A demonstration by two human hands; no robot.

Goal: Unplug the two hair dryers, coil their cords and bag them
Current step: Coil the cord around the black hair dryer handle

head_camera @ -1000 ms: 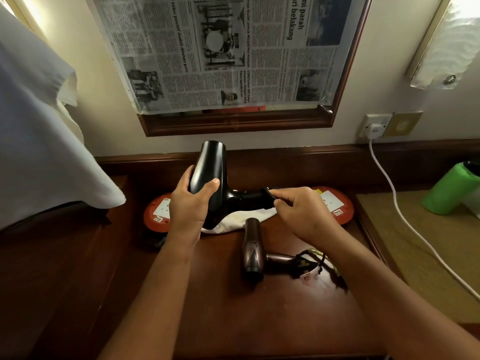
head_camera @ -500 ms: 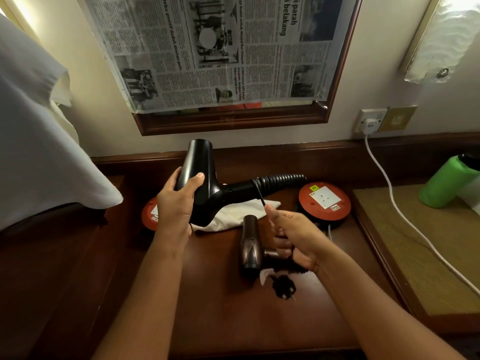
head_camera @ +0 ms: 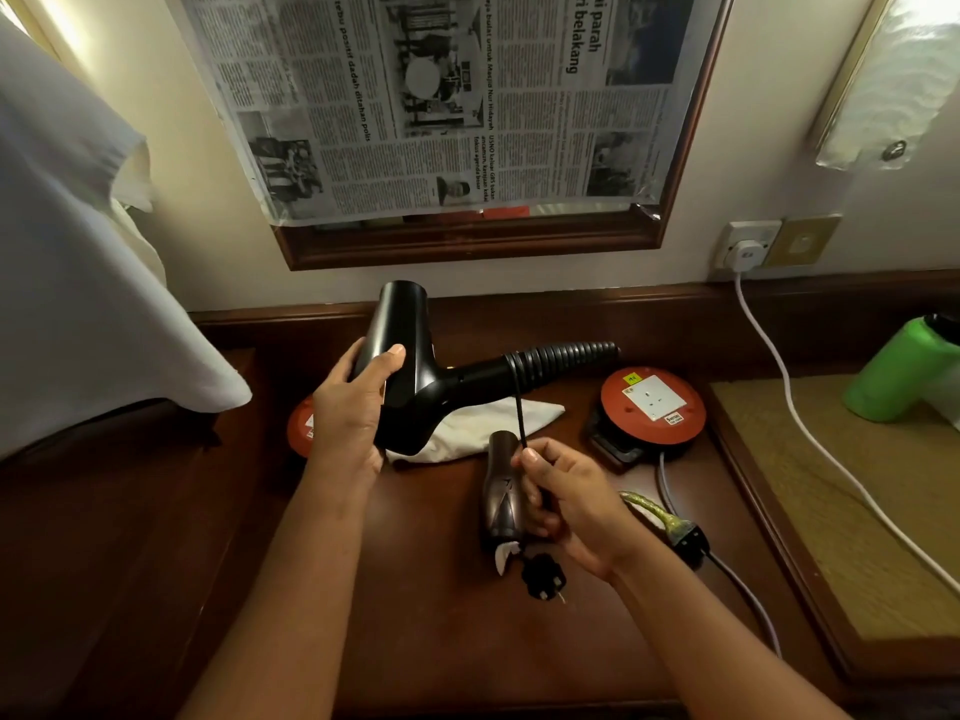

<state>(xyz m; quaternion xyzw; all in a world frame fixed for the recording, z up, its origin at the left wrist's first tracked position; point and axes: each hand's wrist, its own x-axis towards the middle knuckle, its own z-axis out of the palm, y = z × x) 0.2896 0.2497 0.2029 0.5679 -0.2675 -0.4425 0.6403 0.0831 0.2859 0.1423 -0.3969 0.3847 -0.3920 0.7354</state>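
My left hand [head_camera: 349, 413] grips the barrel of a black hair dryer [head_camera: 410, 366], held above the desk with its handle pointing right. Its black cord [head_camera: 563, 358] is wound in tight coils around the handle. One strand runs down to my right hand [head_camera: 563, 504], which pinches it; the black plug [head_camera: 543, 582] dangles below that hand. A smaller brown hair dryer [head_camera: 498, 491] lies on the desk, partly behind my right hand. A white cloth bag [head_camera: 483, 426] lies flat under the black dryer.
Two round red socket reels sit on the wooden desk [head_camera: 415, 615], one at right [head_camera: 652, 405], one half hidden at left [head_camera: 301, 426]. A white cable [head_camera: 779, 387] hangs from the wall socket [head_camera: 745, 249]. A green bottle [head_camera: 898, 376] stands far right. White fabric [head_camera: 78, 283] hangs left.
My right hand drew back from the dryer's handle toward me and down, pulling the cord's end out. The coils on the handle and the right red reel came into sight.
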